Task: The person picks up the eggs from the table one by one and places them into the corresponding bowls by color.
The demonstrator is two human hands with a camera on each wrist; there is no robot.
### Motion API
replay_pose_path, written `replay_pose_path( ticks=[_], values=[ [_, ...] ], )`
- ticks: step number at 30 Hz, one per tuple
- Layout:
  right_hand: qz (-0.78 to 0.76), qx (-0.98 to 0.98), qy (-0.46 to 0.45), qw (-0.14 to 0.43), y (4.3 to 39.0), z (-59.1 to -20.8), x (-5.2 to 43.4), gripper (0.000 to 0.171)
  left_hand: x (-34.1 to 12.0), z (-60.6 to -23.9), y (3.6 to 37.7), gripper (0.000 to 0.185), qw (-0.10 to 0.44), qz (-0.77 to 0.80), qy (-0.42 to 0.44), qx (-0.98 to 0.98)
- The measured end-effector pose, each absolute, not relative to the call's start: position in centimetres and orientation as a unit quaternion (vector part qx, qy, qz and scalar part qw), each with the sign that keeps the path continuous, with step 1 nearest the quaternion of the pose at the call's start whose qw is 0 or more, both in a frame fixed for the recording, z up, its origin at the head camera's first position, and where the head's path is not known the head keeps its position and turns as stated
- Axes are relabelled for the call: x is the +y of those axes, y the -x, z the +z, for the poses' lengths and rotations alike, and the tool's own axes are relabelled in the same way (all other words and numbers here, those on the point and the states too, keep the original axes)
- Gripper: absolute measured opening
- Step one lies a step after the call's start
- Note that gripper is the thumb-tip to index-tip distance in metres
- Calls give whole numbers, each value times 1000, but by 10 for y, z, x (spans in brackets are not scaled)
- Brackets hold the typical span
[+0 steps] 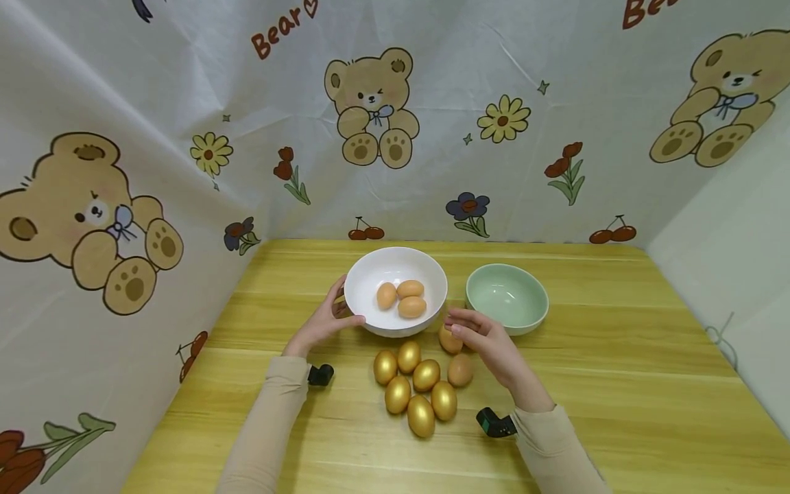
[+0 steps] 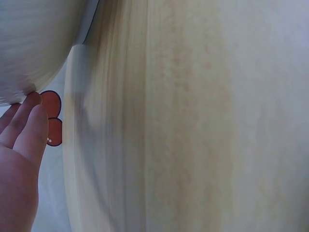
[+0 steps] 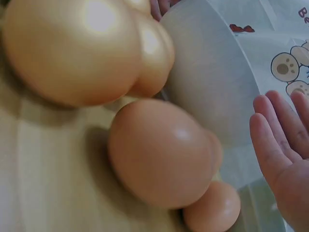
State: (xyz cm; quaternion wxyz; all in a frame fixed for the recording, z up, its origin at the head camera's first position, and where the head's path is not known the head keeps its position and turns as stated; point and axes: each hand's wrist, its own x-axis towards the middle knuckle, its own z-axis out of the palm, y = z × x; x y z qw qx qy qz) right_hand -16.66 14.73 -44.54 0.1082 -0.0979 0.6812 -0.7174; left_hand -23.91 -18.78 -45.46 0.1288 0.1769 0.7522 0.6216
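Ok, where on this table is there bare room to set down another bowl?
The wooden table is bare right of the pale green ceramic bowl, and along the front edge. It is crowded in the middle: the white bowl of brown eggs, the cluster of gold eggs, both hands.

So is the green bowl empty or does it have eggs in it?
Empty. The head view shows the green bowl upright with a bare inside; the three brown eggs lie in the white bowl beside it.

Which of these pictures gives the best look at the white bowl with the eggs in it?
The head view: the whole white bowl shows, three brown eggs inside. The left wrist view catches only a blurred piece of its outer wall by the left hand. The right wrist view shows just its side behind eggs.
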Motion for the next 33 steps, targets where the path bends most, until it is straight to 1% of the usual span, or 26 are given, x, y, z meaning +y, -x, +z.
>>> replay_pose_path(
  ticks=[6, 10, 14, 19, 27, 33],
  values=[
    [-704, 689, 116, 127, 156, -456, 155, 52, -190, -474, 248, 98, 114, 622, -167, 757],
    [-693, 698, 121, 137, 153, -462, 159, 53, -192, -479, 249, 98, 104, 611, -170, 766],
    [-685, 703, 122, 147, 151, -467, 162, 54, -192, -479, 248, 99, 102, 608, -169, 769],
    [-687, 703, 127, 133, 149, -472, 166, 54, -191, -477, 249, 98, 112, 612, -168, 764],
    [-689, 701, 121, 138, 148, -476, 169, 54, -187, -453, 237, 98, 129, 624, -177, 750],
    [-677, 713, 113, 141, 147, -480, 171, 54, -189, -467, 244, 99, 120, 620, -175, 755]
  ],
)
